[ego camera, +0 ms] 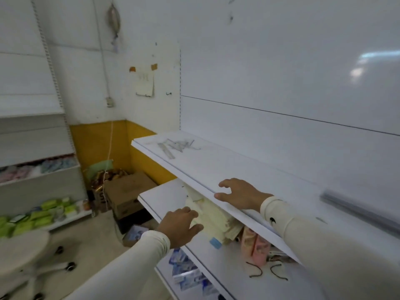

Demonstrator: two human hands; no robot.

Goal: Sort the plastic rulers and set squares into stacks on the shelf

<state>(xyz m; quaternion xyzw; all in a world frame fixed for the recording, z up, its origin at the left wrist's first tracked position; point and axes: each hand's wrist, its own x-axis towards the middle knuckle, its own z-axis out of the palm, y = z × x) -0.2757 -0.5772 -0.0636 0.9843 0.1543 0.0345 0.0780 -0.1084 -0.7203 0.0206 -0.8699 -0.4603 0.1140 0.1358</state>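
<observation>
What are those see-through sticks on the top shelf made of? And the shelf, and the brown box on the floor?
The rulers look like clear plastic: the white shelf shows through them, with faint markings along their edges. The shelf seems to be white painted metal or coated board; its smooth, slightly shiny face leaves that open. The box looks like cardboard, dull brown with folded flaps.

Premises: small stationery shop or its stockroom. Evidence noted was white slotted metal retail shelving (pixel 216 167), packaged green goods on a low display shelf (pixel 43 215), brown cardboard cartons (pixel 127 191) on the floor, and a white wheeled stool (pixel 23 250).
</observation>
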